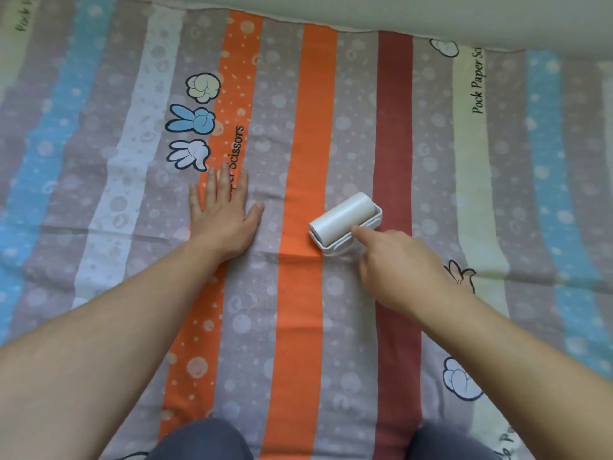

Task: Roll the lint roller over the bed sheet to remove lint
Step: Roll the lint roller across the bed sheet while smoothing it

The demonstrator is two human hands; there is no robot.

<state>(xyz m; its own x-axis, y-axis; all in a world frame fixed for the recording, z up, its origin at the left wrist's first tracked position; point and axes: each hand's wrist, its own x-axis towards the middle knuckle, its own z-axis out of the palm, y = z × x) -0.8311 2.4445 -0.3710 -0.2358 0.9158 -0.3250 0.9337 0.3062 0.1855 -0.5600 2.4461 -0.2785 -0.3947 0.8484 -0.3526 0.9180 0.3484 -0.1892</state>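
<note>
Nearest the viewer, two knees in dark grey trousers point(202, 438) rested on the striped cotton bed sheet point(298, 327), banded in orange, grey, blue and dark red. Farther out, the right hand point(398, 270) grasped the white cylindrical lint roller point(345, 220) from behind. Its fingers were curled over the handle, which was hidden beneath them, and the index finger lay straight on the white frame. The roller sat on the sheet, spanning the grey band between the plain orange stripe and the dark red one. Its long axis ran diagonally from near left to far right. Well apart to its left, the left hand point(225, 217) lay flat on the sheet, fingers released and spread. Beyond it were printed cartoon hands point(192, 127).
</note>
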